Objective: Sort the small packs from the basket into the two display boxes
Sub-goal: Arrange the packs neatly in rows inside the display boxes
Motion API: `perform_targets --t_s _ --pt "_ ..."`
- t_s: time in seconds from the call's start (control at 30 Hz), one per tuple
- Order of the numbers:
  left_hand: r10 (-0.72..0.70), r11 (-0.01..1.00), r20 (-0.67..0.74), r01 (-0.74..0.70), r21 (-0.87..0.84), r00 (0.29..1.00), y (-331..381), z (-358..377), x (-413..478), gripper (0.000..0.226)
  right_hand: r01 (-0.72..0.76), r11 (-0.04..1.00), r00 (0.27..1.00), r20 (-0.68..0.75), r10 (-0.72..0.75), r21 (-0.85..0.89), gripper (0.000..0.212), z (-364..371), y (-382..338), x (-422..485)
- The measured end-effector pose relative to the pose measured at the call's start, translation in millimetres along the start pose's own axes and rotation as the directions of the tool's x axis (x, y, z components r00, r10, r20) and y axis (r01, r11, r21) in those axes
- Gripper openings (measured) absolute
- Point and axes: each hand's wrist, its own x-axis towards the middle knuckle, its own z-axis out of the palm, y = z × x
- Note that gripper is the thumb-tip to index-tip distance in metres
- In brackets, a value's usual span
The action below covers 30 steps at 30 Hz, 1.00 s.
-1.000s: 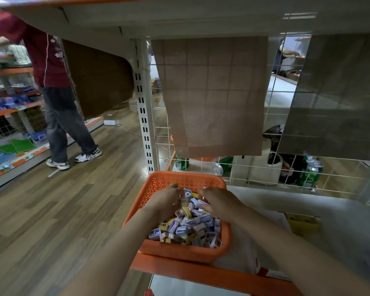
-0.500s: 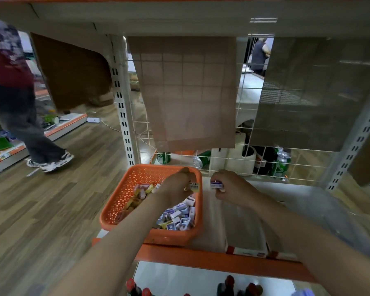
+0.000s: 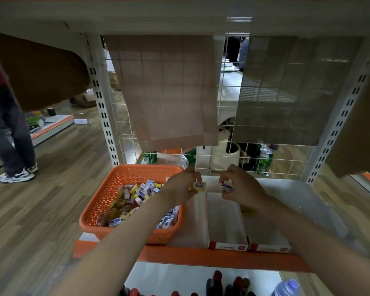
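Orange plastic, the basket (image 3: 107,189) sits at the left end of the shelf (image 3: 201,256), half full of jumbled small packs (image 3: 135,197), some yellow, some blue and white. Just right of its far corner the left hand (image 3: 179,189) pinches one yellow pack (image 3: 199,185) between thumb and fingertips, barcode side up. Close beside it, not touching, the right hand (image 3: 241,189) pinches a blue-and-white pack (image 3: 226,186) the same way. Both hands hang above the far end of the two display boxes, the left box (image 3: 228,246) and the right box (image 3: 269,246), which stand side by side to the right of the basket and look nearly bare inside.

The step in hand looks like setting down one pack per colour. To do it well, each colour should go to its own box. Start at the far wall, lower each pack flat and square to the side, and release only once it rests, so later rows can stack neatly against it.
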Motion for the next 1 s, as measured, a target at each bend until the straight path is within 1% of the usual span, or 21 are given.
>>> perform_targets --t_s 0.07,0.13,0.23,0.37,0.47,0.6,0.73,1.0 --pt "0.01 1.0 0.0 -0.01 -0.004 1.0 1.8 0.8 0.7 0.027 -0.051 0.993 0.999 -0.003 0.052 0.111 0.022 0.7 2.8 -0.1" --pt "0.02 1.0 0.001 -0.02 -0.01 1.0 3.3 1.3 1.1 0.026 -0.062 0.978 0.998 0.003 0.063 0.199 0.019 2.7 7.0 -0.4" --pt "0.023 1.0 -0.001 -0.023 -0.019 1.0 4.2 2.6 1.7 0.026 -0.072 0.96 0.997 0.02 0.07 0.27 0.024 4.1 11.1 -2.0" --pt "0.01 1.0 0.004 -0.01 -0.028 1.0 6.5 4.5 2.5 0.027 -0.088 0.956 0.996 0.021 0.085 0.28 0.031 6.4 12.1 -4.7" --pt "0.012 1.0 0.014 -0.011 -0.021 1.0 8.0 5.7 2.5 0.027 -0.082 0.966 0.997 0.015 0.081 0.246 0.027 7.7 12.2 -3.8" --pt "0.014 0.999 0.014 -0.013 -0.03 1.0 6.3 9.0 2.2 0.029 -0.092 0.965 0.996 0.018 0.09 0.246 0.024 10.5 14.8 -3.4" --pt "0.007 0.999 0.013 -0.007 -0.031 1.0 4.5 10.1 2.8 0.03 -0.096 0.978 0.995 0.006 0.097 0.186 0.022 18.1 18.8 -4.3" --pt "-0.007 1.0 0.016 0.007 -0.025 1.0 1.6 11.8 4.4 0.031 -0.097 0.974 0.995 0.019 0.095 0.206 0.016 26.8 21.8 -0.9"
